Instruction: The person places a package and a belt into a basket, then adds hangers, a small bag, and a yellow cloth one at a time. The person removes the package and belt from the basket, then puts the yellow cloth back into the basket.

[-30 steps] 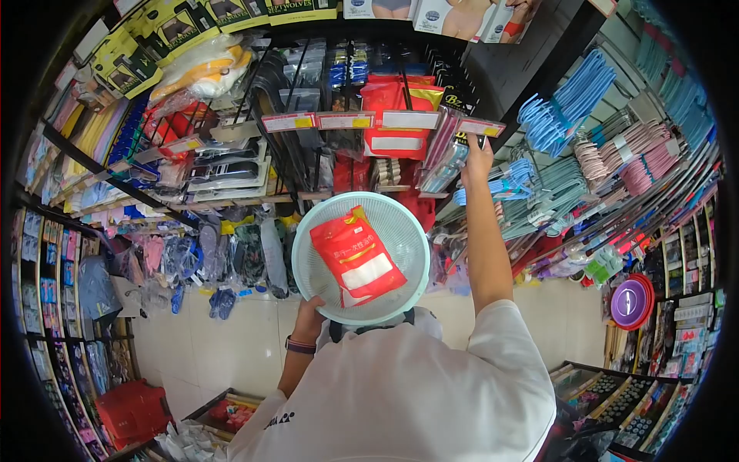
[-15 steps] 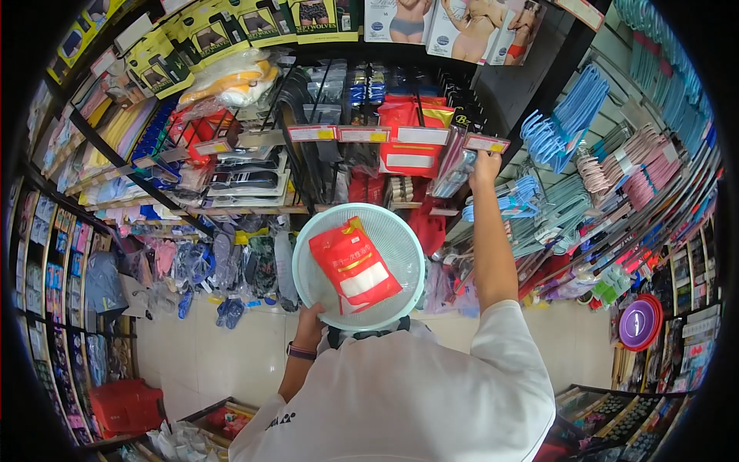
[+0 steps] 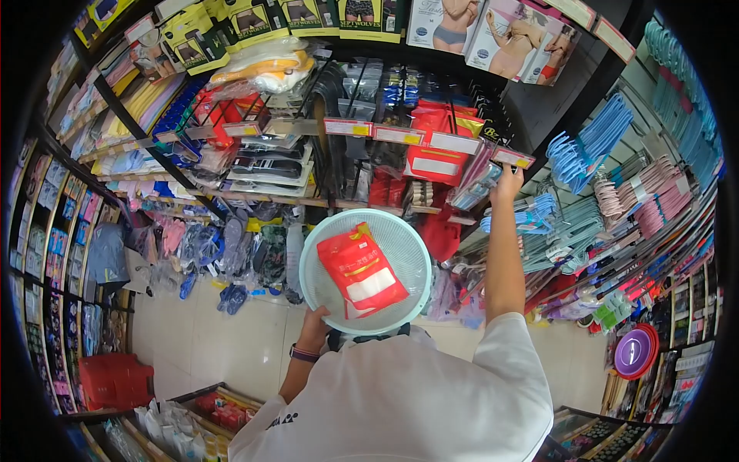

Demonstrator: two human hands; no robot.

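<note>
My left hand (image 3: 313, 331) is closed on the near-left rim of a pale green plastic mesh basket (image 3: 312, 289). Inside the basket lies a red packet (image 3: 362, 266) with a white label panel and Chinese lettering. My right hand (image 3: 506, 185) reaches forward to the rack, its fingers closed at the lower edge of a price tag holder (image 3: 513, 158) on the end of a hook. Clear plastic packets (image 3: 475, 189) hang just left of that hand. Farther left hang red packets (image 3: 436, 142) much like the one in the basket.
Blue hangers (image 3: 589, 146) and pink hangers (image 3: 658, 200) hang at the right. Slippers in plastic (image 3: 235, 239) hang low on the left. Boxed underwear (image 3: 369, 19) lines the top shelf. A red container (image 3: 115, 383) and purple basin (image 3: 633, 352) stand at the sides of the tiled floor (image 3: 231, 331).
The view has swung slightly, so the shelves sit farther right and a little lower. Both hands keep their places on the basket rim and at the price tag holder.
</note>
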